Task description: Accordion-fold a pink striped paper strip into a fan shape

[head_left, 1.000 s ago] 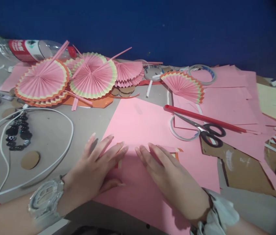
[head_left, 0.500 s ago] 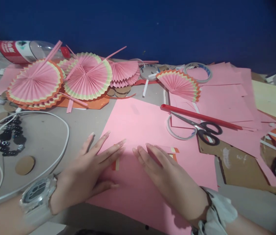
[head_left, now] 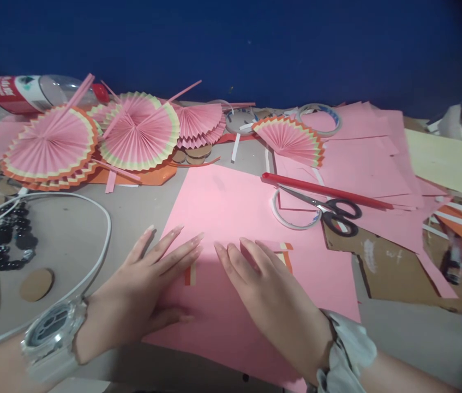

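Observation:
A large pink sheet of paper (head_left: 214,202) lies on the table in front of me. On it, mostly under my hands, is a narrow pink paper strip (head_left: 274,246) with orange and yellow at its ends. My left hand (head_left: 153,275) is flat, its fingers spread and pressing near the left end of the strip, where an orange and yellow edge (head_left: 190,274) shows. With fingers stretched out, my right hand (head_left: 263,278) presses on the strip's right part. Neither hand is wrapped round anything.
Pleated paper fans (head_left: 135,128), a bottle (head_left: 30,93) and cardboard discs (head_left: 36,284) lie left. Scissors (head_left: 333,210), a red stick (head_left: 329,191), tape rolls (head_left: 316,119), pink sheets (head_left: 361,164) and cardboard (head_left: 394,267) sit right. A white cable (head_left: 106,240) loops beside a beaded bracelet (head_left: 12,234).
My view has turned slightly, so most things sit further left in the picture. Both hands stay pressed on the strip, with only small finger shifts.

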Demonstrator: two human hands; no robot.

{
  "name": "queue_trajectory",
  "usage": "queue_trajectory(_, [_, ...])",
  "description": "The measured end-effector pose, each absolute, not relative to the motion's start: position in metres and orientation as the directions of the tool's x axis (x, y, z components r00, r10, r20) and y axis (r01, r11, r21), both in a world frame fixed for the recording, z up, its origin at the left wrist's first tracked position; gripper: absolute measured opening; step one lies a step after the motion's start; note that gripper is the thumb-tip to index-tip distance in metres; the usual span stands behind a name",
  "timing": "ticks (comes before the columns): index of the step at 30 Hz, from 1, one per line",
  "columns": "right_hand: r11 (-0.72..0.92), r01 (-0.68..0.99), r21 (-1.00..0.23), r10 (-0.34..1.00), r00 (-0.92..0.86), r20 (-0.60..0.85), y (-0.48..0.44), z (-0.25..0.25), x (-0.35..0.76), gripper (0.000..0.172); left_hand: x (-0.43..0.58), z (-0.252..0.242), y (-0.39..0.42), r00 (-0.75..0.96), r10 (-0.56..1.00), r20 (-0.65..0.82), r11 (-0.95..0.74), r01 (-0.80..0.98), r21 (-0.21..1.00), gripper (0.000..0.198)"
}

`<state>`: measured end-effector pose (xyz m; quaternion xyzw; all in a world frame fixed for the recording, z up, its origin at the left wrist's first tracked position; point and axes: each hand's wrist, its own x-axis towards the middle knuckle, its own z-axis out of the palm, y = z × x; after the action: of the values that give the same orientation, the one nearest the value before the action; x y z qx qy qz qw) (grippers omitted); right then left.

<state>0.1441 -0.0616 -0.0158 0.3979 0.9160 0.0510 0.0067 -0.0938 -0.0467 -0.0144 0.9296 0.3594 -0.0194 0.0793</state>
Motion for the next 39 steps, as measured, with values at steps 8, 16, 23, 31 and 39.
queue_trajectory(8, [0.557,0.828,0.068,0.831,-0.555,-0.037,-0.055,-0.008,0.124,0.058,-0.093,-0.015,-0.047,0.724,0.684,-0.090,-0.706,0.688,0.167,0.078])
queue_trajectory(16, [0.542,0.828,0.146,0.837,-0.548,-0.001,-0.065,-0.017,0.120,0.053,-0.082,-0.008,-0.054,0.684,0.726,-0.071,-0.678,0.729,0.097,0.079])
queue_trajectory(23, [0.516,0.841,0.163,0.841,-0.533,0.086,-0.065,-0.021,0.115,0.049,-0.061,-0.008,-0.048,0.700,0.707,-0.104,-0.699,0.714,0.052,0.082])
queue_trajectory(31, [0.540,0.829,0.144,0.832,-0.552,0.060,-0.064,-0.017,0.117,0.049,-0.088,-0.014,-0.046,0.709,0.703,-0.059,-0.704,0.705,0.081,0.076])
queue_trajectory(39, [0.530,0.841,0.106,0.844,-0.535,0.023,-0.061,-0.012,0.115,0.051,-0.066,-0.013,-0.053,0.678,0.733,-0.060,-0.677,0.735,0.040,0.087])
